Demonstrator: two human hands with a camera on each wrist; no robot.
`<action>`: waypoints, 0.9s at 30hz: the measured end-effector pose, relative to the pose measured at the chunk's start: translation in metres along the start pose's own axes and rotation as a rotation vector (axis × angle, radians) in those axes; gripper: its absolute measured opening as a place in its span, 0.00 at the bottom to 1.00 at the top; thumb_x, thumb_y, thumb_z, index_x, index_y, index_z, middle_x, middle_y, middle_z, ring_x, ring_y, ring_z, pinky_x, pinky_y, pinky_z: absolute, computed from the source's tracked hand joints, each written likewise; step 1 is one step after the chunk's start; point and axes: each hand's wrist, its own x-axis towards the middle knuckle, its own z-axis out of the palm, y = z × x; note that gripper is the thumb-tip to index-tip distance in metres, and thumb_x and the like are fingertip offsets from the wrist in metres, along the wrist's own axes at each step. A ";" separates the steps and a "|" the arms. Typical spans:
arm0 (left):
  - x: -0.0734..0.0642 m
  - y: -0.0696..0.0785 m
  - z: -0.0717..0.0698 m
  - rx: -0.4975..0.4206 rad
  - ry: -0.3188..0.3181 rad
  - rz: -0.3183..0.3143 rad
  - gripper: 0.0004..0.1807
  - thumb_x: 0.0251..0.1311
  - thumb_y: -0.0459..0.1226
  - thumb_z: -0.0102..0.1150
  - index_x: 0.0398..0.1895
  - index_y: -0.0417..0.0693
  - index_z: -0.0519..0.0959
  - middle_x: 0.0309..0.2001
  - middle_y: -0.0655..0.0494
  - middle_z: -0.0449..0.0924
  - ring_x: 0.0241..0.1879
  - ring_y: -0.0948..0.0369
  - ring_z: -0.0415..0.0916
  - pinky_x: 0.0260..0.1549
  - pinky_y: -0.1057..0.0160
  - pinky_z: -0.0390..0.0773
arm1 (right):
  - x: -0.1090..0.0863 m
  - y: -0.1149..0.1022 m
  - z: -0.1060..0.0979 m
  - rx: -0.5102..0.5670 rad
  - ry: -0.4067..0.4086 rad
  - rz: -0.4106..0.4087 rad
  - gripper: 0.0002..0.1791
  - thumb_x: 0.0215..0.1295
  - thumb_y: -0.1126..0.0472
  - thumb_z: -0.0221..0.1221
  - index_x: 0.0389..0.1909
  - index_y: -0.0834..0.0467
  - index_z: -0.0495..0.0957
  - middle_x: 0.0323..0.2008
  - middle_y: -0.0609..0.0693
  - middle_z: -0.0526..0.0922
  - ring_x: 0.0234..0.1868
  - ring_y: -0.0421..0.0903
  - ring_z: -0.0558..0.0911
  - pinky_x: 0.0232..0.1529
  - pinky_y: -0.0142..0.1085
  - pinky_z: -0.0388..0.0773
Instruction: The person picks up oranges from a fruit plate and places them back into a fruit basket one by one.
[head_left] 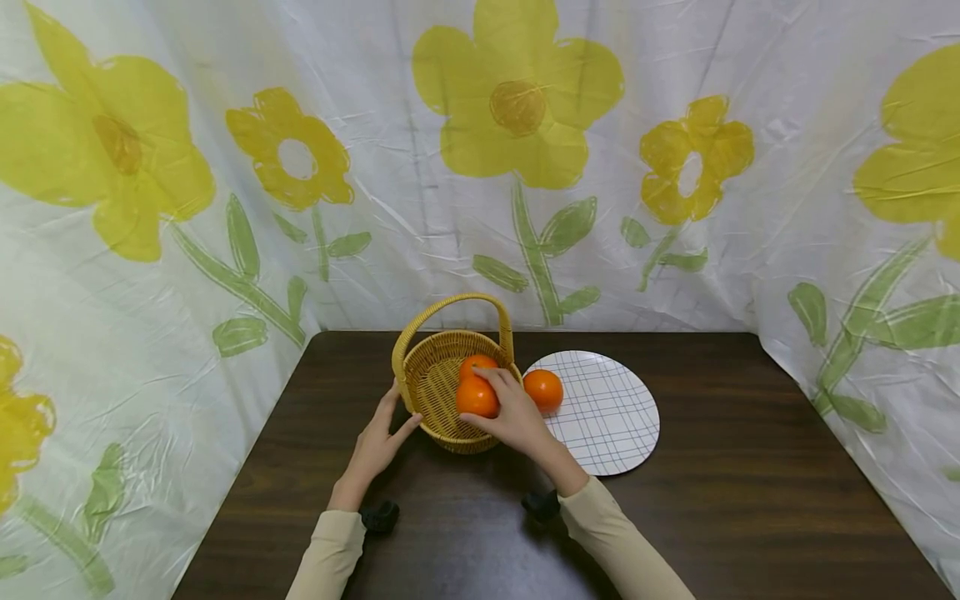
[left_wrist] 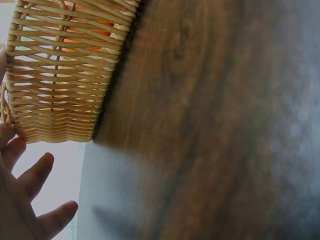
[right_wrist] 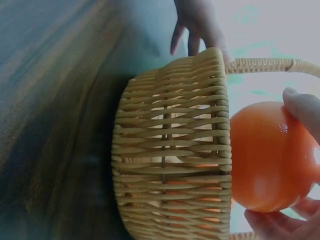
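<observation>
Cream sleeves (head_left: 622, 537) run up from the bottom edge of the head view. With my right hand (head_left: 517, 419) I grip an orange fruit (head_left: 476, 397) at the mouth of the basket (head_left: 459, 445), a second fruit (head_left: 477, 362) just behind it; a third fruit (head_left: 543, 391) sits at the left side of the white plate (head_left: 611, 417). My left hand (head_left: 377, 440) touches the basket's left side, thumb and fingers wide apart. Left wrist: those fingers spread by the weave, orange showing through. Right wrist: thumb and fingertips hold the fruit at the rim, my left hand beyond.
</observation>
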 end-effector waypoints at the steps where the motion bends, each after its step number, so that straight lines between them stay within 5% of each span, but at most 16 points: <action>1: 0.000 0.000 0.000 0.000 0.000 -0.001 0.39 0.62 0.56 0.50 0.71 0.77 0.40 0.73 0.64 0.38 0.69 0.49 0.51 0.53 0.35 0.62 | 0.001 0.000 0.001 -0.003 -0.006 0.002 0.40 0.49 0.39 0.66 0.62 0.49 0.67 0.55 0.50 0.70 0.49 0.49 0.76 0.45 0.45 0.77; 15: 0.000 0.001 -0.001 -0.002 0.004 0.006 0.40 0.62 0.57 0.50 0.71 0.76 0.40 0.74 0.57 0.41 0.69 0.48 0.52 0.53 0.33 0.61 | 0.007 -0.001 0.010 -0.014 -0.060 0.001 0.41 0.50 0.39 0.65 0.64 0.48 0.64 0.57 0.50 0.70 0.50 0.49 0.77 0.46 0.45 0.77; 27: 0.000 0.001 0.000 0.006 0.003 -0.004 0.40 0.61 0.57 0.50 0.71 0.76 0.41 0.74 0.63 0.40 0.68 0.49 0.53 0.54 0.35 0.62 | 0.008 -0.003 0.019 -0.022 -0.079 -0.015 0.39 0.50 0.40 0.65 0.64 0.45 0.65 0.56 0.49 0.71 0.52 0.49 0.75 0.48 0.44 0.76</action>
